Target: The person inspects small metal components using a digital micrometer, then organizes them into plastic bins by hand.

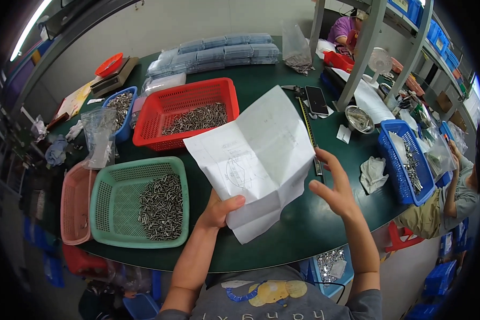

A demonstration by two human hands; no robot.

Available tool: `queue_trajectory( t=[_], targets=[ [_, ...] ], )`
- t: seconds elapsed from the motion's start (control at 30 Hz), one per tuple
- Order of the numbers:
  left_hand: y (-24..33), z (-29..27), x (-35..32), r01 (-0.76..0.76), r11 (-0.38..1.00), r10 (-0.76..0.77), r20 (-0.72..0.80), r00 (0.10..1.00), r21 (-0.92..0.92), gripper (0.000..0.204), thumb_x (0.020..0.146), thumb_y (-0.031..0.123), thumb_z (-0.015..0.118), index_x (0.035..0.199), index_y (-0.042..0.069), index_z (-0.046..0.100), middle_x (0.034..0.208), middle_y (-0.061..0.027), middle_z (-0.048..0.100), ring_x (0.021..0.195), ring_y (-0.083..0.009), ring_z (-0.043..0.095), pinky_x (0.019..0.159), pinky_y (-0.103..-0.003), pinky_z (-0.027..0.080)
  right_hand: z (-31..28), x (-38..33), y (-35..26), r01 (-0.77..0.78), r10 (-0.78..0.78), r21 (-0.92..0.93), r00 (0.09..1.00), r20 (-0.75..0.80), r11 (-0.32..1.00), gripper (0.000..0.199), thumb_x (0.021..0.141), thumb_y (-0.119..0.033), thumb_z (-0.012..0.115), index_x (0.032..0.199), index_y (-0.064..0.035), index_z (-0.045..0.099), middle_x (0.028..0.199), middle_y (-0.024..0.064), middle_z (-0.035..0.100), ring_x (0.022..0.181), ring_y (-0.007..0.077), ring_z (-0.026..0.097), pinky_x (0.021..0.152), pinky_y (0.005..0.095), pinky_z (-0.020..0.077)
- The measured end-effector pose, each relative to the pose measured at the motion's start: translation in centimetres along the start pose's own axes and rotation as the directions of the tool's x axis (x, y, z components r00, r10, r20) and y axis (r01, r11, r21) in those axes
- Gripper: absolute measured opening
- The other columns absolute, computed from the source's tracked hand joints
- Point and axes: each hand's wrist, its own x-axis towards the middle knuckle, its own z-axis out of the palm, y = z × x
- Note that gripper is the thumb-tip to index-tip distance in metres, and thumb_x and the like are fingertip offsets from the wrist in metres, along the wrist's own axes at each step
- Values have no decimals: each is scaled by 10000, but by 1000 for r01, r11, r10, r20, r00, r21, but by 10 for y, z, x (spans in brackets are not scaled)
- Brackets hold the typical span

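Observation:
A creased white paper sheet with a line drawing on it is held up over the table in front of me. My left hand grips its lower left edge, thumb on top and fingers behind. My right hand is at the sheet's right edge, thumb and fingers spread apart; I cannot tell whether a fingertip touches the paper. To the left of my left hand sits a green basket with small metal pins heaped on its right side. A red basket behind the sheet holds more such pins.
On the green table stand a blue basket at right, a pink basket at left and stacked bagged packs at the back. A phone, a caliper and a crumpled cloth lie right. A person sits at far right.

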Motion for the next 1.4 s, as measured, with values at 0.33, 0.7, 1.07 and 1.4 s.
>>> queue_trajectory(
  t=[0.33,0.7,1.07,1.4],
  targets=[
    [-11,17,9,41,990,-48,45,998,131,452,719,187,604,1093,-21,459,989,-97,530,898,-158,501,751,-265,405,-38,-10,-11,-218,271,494,962,-38,842,250,702,-100,657,878,42,550,785,57,589,691,98,548,619,215,440],
    [-65,29,12,417,905,-425,159,891,81,326,817,135,470,538,102,306,480,38,271,389,-40,223,360,-188,173,-135,-96,23,138,222,346,541,-811,928,199,761,-48,563,947,10,524,881,58,586,772,102,534,731,221,396],
    [-112,80,34,587,701,-700,234,675,405,332,822,181,463,524,87,348,478,31,311,400,-54,238,372,-210,178,-188,-165,40,243,131,170,168,-977,955,236,735,-52,577,951,13,509,895,66,573,783,117,528,750,220,386],
    [-168,240,82,605,735,-656,547,520,305,713,733,619,266,1013,-7,461,782,-43,484,619,-113,421,518,-218,334,-281,-185,38,61,394,689,782,-483,723,463,588,-105,640,1013,14,497,903,88,579,779,133,573,700,239,456]
  ],
)
